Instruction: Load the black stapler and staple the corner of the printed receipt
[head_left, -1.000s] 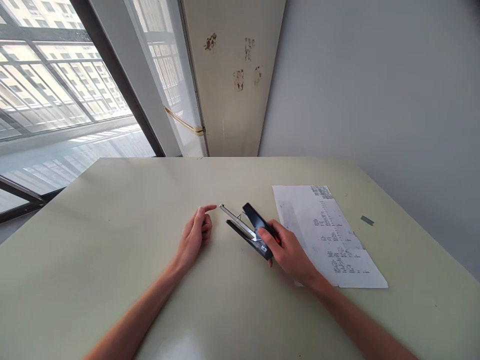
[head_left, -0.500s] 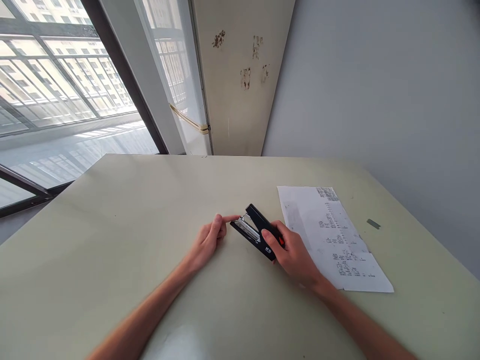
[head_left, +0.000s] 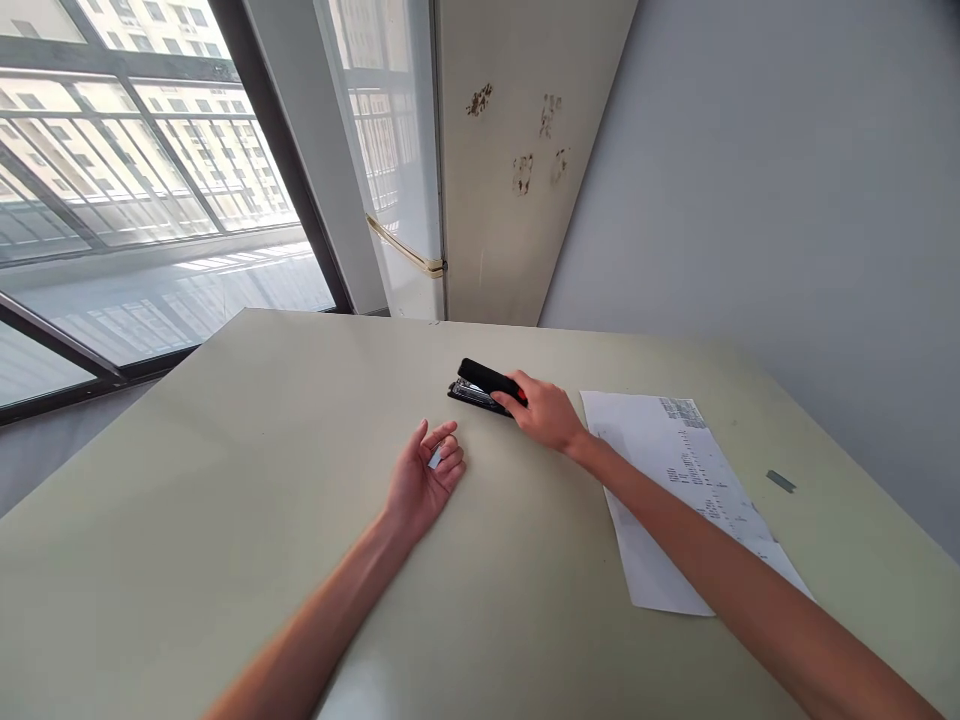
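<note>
My right hand (head_left: 546,412) is wrapped round the rear of a black stapler (head_left: 487,380), just beyond my left hand. The stapler's top arm is tilted up from its base, showing the metal magazine at the front, which points left. A bit of red shows beside my fingers. I cannot tell whether the base touches the table. My left hand (head_left: 426,485) rests palm up on the table, apart from the stapler, its fingers curled. Between them shows a small silvery strip (head_left: 435,458), too small to make out fully.
A printed sheet of paper (head_left: 652,520) lies at the right, partly under my right forearm. A small grey strip (head_left: 780,482) lies beyond it. The pale table (head_left: 225,480) meets a wall (head_left: 750,180) at the right; a fridge (head_left: 510,240) stands behind its far edge.
My right hand has carried the stapler away from me and slightly left. My left hand has come off the stapler's front and turned palm up, with the silvery strip showing. The camera view has shifted.
</note>
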